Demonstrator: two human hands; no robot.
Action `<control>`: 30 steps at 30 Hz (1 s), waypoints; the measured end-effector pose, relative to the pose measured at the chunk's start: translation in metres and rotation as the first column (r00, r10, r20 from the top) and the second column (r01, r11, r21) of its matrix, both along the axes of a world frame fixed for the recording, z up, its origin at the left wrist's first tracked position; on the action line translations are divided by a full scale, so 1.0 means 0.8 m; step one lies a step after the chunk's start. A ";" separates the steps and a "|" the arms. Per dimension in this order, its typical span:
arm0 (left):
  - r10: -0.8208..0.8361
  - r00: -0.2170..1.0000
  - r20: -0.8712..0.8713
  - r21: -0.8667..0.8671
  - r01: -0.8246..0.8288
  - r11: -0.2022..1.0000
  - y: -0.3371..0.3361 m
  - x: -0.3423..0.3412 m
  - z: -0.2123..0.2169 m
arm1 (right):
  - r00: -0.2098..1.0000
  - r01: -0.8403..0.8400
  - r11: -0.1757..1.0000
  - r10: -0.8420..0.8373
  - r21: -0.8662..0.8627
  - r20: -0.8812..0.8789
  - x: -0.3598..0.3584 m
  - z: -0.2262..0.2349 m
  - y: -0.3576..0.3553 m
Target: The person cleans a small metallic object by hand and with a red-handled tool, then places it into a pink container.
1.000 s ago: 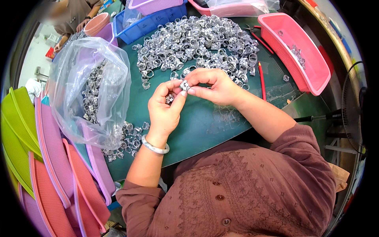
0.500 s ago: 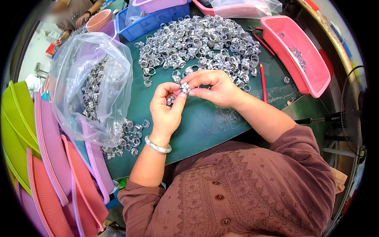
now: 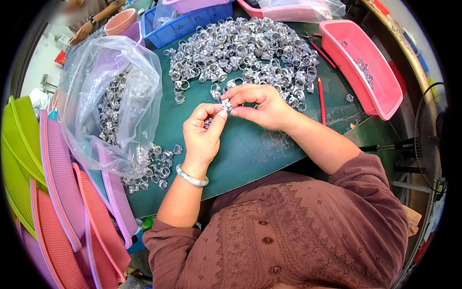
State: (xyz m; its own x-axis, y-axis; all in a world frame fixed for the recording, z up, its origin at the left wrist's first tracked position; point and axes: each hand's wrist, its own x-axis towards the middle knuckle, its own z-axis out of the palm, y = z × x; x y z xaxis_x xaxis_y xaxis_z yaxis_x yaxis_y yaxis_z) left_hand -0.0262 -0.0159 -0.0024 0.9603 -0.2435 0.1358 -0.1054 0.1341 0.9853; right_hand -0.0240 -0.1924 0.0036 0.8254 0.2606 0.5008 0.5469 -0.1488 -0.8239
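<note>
Currently we're pinching a silvery cluster piece (image 3: 226,104) between the fingertips of our left hand (image 3: 202,137) and right hand (image 3: 264,108), both clamped on it, over the green tabletop (image 3: 250,154), nearside of the ring pile (image 3: 240,48). Left's curled fingers are enclosing a second piece (image 3: 208,123). Clear bag (image 3: 137,96) is sitting left, pink basket (image 3: 344,62) right.

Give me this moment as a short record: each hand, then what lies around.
Left hand: pinches a silvery ring; a second ring, partly hidden, sits in its curled fingers
Right hand: fingertips on the same silvery ring
Ahead: large ring pile on the green tabletop
Left side: clear plastic bag holding more rings
Right side: red-handled pliers, slim red tool, pink basket with a few rings
</note>
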 end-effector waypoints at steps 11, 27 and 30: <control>0.013 0.997 0.070 0.041 -0.016 0.999 0.001 0.002 -0.003 | 0.999 -0.043 0.999 0.043 0.007 -0.023 0.000 -0.002 -0.002; -0.020 1.000 0.018 -0.002 0.020 1.000 0.002 0.001 -0.001 | 0.992 -0.033 0.997 0.040 0.069 -0.116 0.000 -0.003 0.000; -0.028 1.000 0.014 -0.003 0.028 1.000 0.002 0.001 0.001 | 0.983 -0.046 0.994 0.063 0.101 -0.172 0.001 -0.006 -0.001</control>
